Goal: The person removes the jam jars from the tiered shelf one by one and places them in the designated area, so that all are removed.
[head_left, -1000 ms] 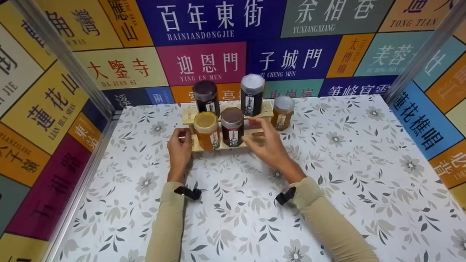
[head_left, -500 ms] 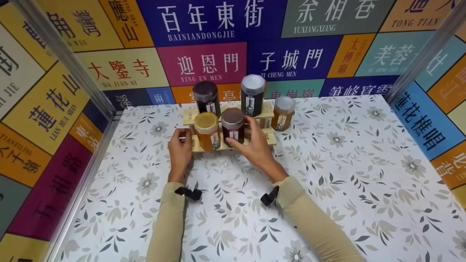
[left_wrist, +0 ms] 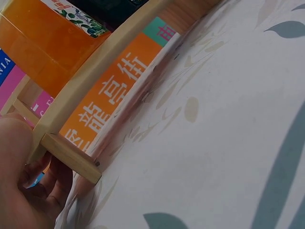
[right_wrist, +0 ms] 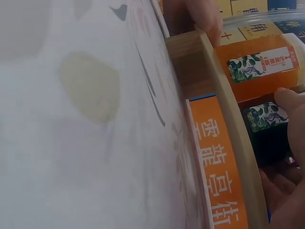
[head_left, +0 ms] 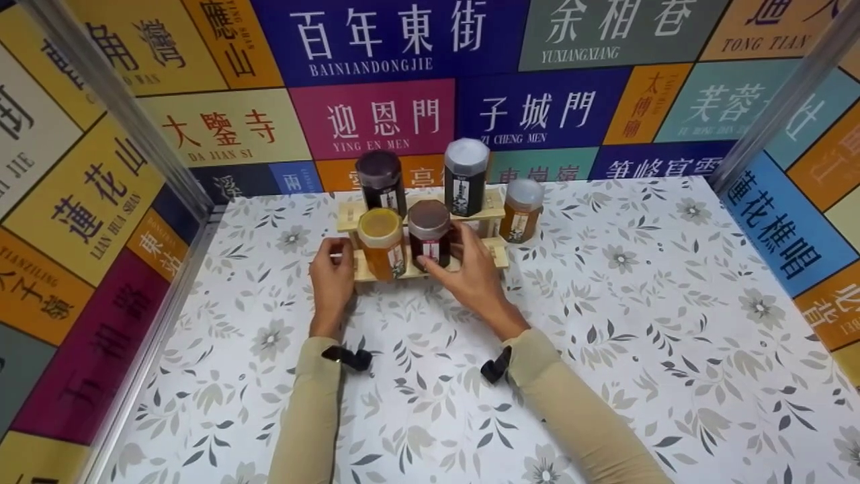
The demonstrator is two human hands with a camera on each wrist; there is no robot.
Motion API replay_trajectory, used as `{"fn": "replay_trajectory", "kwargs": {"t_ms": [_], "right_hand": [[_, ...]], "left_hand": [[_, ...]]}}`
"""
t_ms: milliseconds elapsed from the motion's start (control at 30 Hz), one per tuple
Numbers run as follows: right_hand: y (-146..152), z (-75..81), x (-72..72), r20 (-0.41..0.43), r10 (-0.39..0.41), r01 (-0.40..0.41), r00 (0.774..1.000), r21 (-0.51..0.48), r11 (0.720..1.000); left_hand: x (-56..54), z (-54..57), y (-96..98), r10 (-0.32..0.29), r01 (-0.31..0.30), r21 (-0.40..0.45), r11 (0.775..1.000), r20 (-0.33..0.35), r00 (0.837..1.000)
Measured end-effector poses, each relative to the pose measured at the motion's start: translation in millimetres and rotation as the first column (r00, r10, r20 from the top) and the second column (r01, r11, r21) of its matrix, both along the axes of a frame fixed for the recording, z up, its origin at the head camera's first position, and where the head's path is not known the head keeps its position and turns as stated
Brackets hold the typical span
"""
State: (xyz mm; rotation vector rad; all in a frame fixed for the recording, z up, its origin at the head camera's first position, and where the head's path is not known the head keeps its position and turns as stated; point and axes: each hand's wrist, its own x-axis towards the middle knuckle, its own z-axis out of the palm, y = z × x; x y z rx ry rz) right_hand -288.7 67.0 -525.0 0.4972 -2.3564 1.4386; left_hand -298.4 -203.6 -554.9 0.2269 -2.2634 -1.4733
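A two-tier wooden rack (head_left: 496,254) stands toward the back of the table. My left hand (head_left: 332,279) grips its left end, fingers curled behind the end piece in the left wrist view. On the front tier, my right hand (head_left: 476,277) holds a dark red jar (head_left: 428,222), thumb in front and fingers round its right side. Left of that jar stands an amber jar (head_left: 381,245) with a yellow top. The back tier bears a dark jar with a purplish lid (head_left: 380,176) and a black jar with a whitish lid (head_left: 466,173).
A smaller amber jar (head_left: 522,210) with a pale lid stands on the table just right of the rack. Flower-patterned cloth (head_left: 645,336) covers the table. Colourful lettered panels (head_left: 376,114) rise behind and at both sides, with metal posts (head_left: 772,94) at the corners.
My right hand has moved left from beside the dark red jar and closed round it. The left hand and the rack have stayed in place.
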Motion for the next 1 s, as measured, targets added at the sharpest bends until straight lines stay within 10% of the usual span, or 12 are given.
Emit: {"fn": "replay_trajectory", "kwargs": {"t_ms": [1000], "right_hand": [[66,7.0,27.8,0.066,-0.030,0.023,0.997,0.109,0.994]], "left_hand": [[0.5,-1.7,-0.8,-0.007,0.007,0.004,1.000,0.033,0.999]]}}
